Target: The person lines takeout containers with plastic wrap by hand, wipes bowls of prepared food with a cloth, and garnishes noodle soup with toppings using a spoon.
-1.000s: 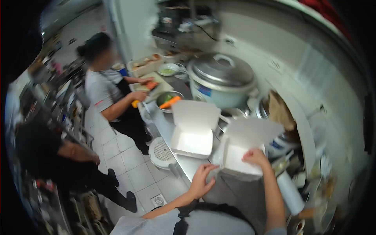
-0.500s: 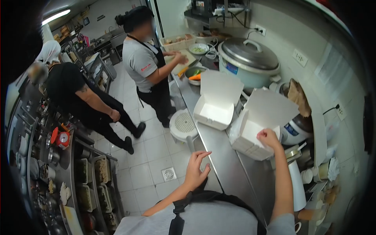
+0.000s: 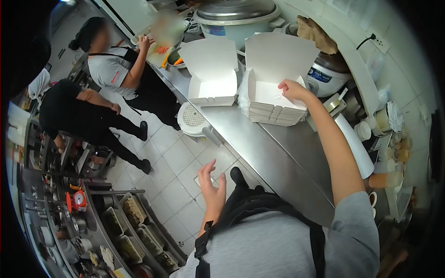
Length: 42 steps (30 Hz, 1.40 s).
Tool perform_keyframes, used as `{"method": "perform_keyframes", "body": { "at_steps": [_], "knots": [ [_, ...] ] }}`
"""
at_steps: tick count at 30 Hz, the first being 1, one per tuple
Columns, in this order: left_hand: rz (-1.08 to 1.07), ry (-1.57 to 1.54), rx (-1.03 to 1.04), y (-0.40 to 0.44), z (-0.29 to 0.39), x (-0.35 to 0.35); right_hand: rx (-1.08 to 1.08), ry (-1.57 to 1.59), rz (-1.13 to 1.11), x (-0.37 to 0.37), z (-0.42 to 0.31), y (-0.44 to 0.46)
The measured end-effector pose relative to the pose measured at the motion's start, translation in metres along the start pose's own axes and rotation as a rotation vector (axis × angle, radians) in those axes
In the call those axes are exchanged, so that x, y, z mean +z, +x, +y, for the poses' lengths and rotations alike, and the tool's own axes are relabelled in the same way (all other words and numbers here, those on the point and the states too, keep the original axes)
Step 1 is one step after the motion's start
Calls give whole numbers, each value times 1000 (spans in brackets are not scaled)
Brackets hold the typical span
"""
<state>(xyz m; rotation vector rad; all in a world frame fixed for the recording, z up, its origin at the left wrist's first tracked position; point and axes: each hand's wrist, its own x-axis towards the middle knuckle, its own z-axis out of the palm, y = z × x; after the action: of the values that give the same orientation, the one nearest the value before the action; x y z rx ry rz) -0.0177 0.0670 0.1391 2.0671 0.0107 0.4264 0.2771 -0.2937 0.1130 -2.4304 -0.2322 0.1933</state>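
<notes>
My left hand (image 3: pixel 212 187) hangs over the floor, left of the steel counter, with its fingers apart and holding nothing. My right hand (image 3: pixel 295 90) reaches over the right side of the open white takeout box (image 3: pixel 278 51) on top of a nested stack (image 3: pixel 276 114). Its fingers are curled together inside that box, and whether anything is pinched in them is hidden. Left of the stack stands a single takeout box (image 3: pixel 214 88), its lid raised and its inside bare. Clear plastic wrap (image 3: pixel 243 95) shows at the stack's left side.
Behind the boxes are a large rice cooker (image 3: pixel 236 18) and a smaller one (image 3: pixel 328 74). A co-worker (image 3: pixel 113 69) stands at the counter near a bowl with a carrot (image 3: pixel 176 58). Another person (image 3: pixel 79 111) bends by the left shelves. A white stool (image 3: pixel 194 118) stands beside the counter.
The view has swung, so the boxes sit higher and further left in it. My right hand stays at the stacked box, and my left hand is lower, away from the counter. The co-worker's hands are raised.
</notes>
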Motion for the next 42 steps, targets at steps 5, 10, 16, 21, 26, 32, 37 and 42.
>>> {"method": "perform_keyframes", "body": {
  "at_steps": [5, 10, 16, 21, 26, 32, 37, 42],
  "knots": [
    [-18, -45, 0, 7, -5, 6, 226, 250, -195, -11, -11, 8],
    [-119, 2, -3, 30, -23, 11, -3, -9, -99, -10, -19, -12],
    [-216, -147, 153, 96, -19, 32, 131, 451, 75, -22, -49, -42],
    [-94, -396, 651, 170, 66, -18, 64, 524, 1032, 7, -42, -117],
    [-221, -1107, 1134, 199, 172, -72, 447, 793, 1171, 90, -31, -152],
    [-75, -844, 1046, 176, 211, -76, 365, 863, 1053, 134, -19, -129],
    [-392, -546, 978, 217, 216, -72, 409, 743, 921, 146, 3, -105],
    [-1051, -703, 563, 204, 132, 37, 267, 673, 978, 135, -30, -85]
  ]
}}
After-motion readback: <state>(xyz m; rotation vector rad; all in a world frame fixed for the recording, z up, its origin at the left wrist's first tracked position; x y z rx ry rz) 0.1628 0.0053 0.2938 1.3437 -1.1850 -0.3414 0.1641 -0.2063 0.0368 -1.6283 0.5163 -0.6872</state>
